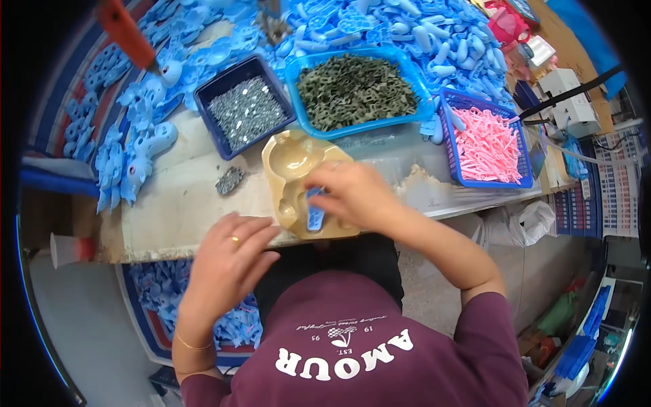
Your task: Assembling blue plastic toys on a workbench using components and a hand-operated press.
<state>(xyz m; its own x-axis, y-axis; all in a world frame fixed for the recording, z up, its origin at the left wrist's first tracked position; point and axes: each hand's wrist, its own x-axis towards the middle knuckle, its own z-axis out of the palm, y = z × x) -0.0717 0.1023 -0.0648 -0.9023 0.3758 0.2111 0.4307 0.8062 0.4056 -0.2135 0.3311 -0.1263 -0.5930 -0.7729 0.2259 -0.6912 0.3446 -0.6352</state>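
We wear a dark purple shirt (pixel 376 337) with short sleeves (pixel 489 322), big white letters (pixel 378 359) and a little checked picture (pixel 336 332). Our pants (pixel 376 261) are black. Our left hand (pixel 227 256) has a gold ring (pixel 235 239), our wrist a thin bracelet (pixel 193 346).

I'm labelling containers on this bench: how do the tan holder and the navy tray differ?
Shape: the tan holder has rounded, moulded hollows; the navy tray is a plain, straight-sided box.
Contents: the tan holder has one small blue piece in it, under the right hand; the navy tray holds many tiny shiny pieces.
Place: the tan holder sits nearer the person than the navy tray.
Both rest on the workbench.
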